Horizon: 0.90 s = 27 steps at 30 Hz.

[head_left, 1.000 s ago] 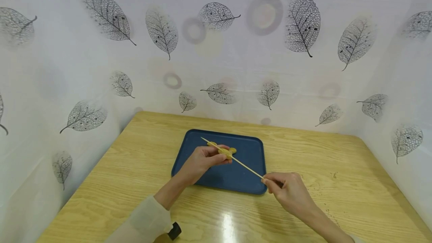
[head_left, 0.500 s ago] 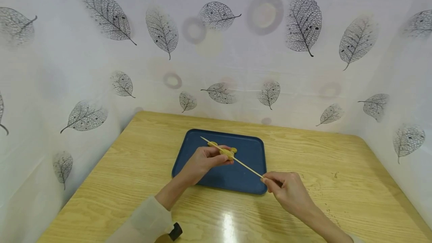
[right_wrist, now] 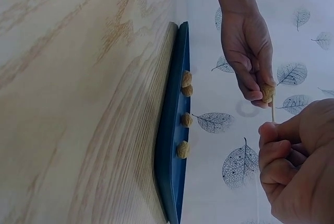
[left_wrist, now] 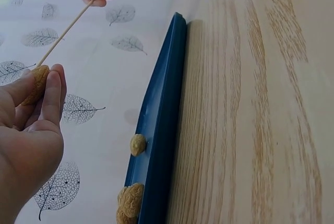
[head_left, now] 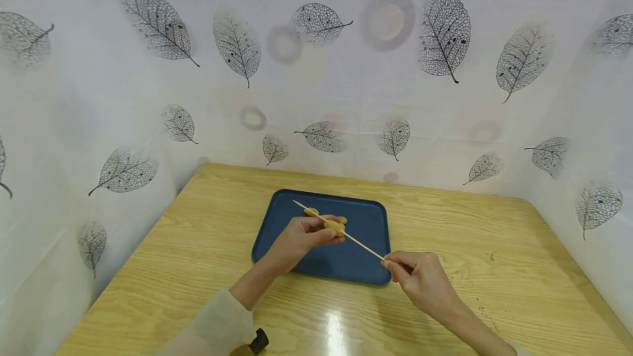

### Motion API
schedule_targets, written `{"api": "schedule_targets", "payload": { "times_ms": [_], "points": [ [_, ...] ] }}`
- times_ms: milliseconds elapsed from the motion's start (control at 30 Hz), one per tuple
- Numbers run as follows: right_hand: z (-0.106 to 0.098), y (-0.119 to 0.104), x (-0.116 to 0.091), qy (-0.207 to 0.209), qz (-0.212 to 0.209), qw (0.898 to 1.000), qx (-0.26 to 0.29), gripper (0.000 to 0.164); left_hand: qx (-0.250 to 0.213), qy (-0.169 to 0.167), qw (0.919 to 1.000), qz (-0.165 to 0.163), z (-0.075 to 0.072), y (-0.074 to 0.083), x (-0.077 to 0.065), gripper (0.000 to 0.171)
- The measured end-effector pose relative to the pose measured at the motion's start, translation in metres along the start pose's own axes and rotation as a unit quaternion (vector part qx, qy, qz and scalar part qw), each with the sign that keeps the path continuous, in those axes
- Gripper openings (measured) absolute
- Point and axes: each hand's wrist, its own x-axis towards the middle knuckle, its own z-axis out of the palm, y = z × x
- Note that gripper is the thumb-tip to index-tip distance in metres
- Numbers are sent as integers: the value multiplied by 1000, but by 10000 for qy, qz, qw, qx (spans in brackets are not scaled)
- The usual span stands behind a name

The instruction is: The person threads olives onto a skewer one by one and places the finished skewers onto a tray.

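The left hand (head_left: pixel 303 236) is pinching a ball (left_wrist: pixel 36 85) above the tray (head_left: pixel 346 265); the right hand (head_left: pixel 422 280) is gripping the stick (head_left: pixel 361 244) by one end. The stick is crossing the ball, perhaps piercing it; a crooked push is risking splitting the ball or jabbing the left hand.

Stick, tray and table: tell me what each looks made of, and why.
Stick: probably bamboo or wood, bare, by its pale straw colour and thin, straight shape.
Tray: perhaps plastic, smooth, low sheen, from its even dark blue and rounded corners.
Table: wood or wood-print laminate; grain shows, and a bright reflection suggests gloss.
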Motion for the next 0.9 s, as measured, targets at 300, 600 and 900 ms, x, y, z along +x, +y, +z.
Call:
{"api": "schedule_targets", "payload": {
  "times_ms": [300,600,900],
  "points": [
    [2,-1,1,13,-59,10000,30,17,-26,-5,10000,52,3,1,-1,33],
    [3,-1,3,50,-119,9999,6,16,-42,-4,10000,32,5,1,-3,32],
    [5,-4,4,-24,54,9999,102,11,-59,-19,10000,22,5,1,-3,33]
  ]
}}
